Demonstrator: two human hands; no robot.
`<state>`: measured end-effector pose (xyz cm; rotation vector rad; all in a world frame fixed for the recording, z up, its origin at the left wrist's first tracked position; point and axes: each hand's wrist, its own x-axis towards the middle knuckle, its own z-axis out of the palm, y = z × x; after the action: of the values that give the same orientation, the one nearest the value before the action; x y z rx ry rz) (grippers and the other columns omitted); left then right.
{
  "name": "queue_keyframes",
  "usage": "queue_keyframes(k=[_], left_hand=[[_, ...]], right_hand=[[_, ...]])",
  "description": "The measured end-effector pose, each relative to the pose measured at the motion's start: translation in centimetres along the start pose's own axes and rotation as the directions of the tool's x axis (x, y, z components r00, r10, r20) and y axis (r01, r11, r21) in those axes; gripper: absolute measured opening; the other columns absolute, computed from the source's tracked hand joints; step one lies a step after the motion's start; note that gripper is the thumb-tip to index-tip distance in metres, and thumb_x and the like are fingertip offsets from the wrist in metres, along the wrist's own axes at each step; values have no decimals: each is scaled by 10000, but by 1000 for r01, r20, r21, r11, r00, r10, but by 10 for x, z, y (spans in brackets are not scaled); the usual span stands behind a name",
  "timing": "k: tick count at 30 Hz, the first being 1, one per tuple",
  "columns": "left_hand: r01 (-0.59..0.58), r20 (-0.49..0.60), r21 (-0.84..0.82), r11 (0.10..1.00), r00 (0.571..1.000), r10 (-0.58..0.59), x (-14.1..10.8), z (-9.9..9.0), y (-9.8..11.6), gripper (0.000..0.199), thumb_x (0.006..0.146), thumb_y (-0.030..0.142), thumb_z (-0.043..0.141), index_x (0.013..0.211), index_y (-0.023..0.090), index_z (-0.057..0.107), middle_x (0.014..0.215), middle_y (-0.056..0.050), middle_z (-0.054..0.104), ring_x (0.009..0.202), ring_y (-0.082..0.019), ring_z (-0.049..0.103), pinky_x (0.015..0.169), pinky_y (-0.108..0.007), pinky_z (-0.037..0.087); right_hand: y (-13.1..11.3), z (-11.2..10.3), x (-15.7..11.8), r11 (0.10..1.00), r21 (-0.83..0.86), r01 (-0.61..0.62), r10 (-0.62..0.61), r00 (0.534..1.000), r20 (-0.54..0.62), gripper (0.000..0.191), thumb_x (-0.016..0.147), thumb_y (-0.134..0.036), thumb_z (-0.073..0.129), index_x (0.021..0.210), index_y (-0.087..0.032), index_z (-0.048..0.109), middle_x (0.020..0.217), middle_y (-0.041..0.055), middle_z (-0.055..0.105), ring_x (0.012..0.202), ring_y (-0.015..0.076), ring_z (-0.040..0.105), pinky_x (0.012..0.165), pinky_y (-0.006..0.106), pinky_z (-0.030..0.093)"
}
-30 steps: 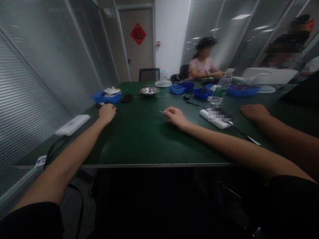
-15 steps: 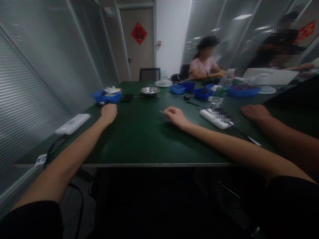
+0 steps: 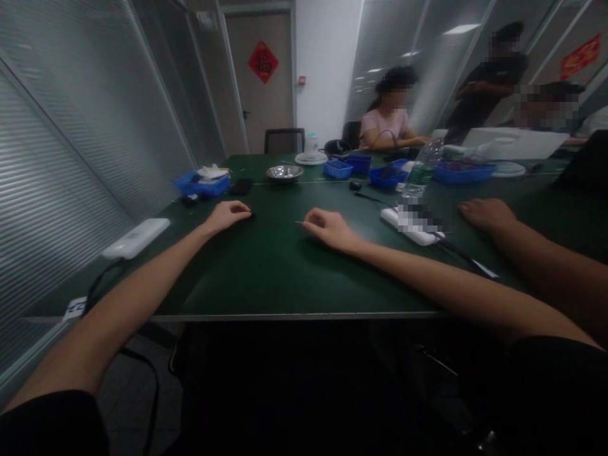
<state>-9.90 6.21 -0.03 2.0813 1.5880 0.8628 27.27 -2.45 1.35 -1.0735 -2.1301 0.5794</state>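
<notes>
Over the green table (image 3: 266,278), my left hand (image 3: 227,216) is closed in a pinch. At its fingertips shows a small dark piece (image 3: 253,215), too small to name. My right hand (image 3: 331,229) rests low over the table to the right, thumb and fingers pinched on a thin pale stick (image 3: 299,222). The stick points left, toward my left hand, and a gap lies between the two. Beyond both hands stands a shiny metal bowl (image 3: 284,173) with small light things in it.
A blue tray (image 3: 202,185) and a dark phone-like slab (image 3: 241,186) lie at the far left. White power strips (image 3: 137,238) flank my arms. On the right are a water bottle (image 3: 422,170), several blue trays (image 3: 338,168) and another person's hand (image 3: 487,214). People sit and stand beyond.
My left hand has moved right from beside the blue tray, with a small dark piece at its fingertips. My right hand has shifted slightly left with the stick. A background person has moved left.
</notes>
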Motion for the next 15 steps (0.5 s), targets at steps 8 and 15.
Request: queue_keyframes(k=[8,15], left_hand=[[-307,308,-212,928,880,362,-26,42,68,356,888,461,716,1127,203,768,1117,-83,742,975,-240,675,846,-361,520],[-365,294,-176,914,867,402,-29,45,63,369,907,436,691,1188,202,731,1106,-79,721,951,-223,648,785,-325,483]], right_hand=[[-5,4,-8,939,-256,231,-223,973,60,261,946,-364,639,1157,-213,667,1116,82,696,971,232,636,842,323,449],[-10,3,-11,901,-304,309,-280,950,137,305,916,-263,594,1214,-222,639,1179,81,669,999,236,625,831,313,446]])
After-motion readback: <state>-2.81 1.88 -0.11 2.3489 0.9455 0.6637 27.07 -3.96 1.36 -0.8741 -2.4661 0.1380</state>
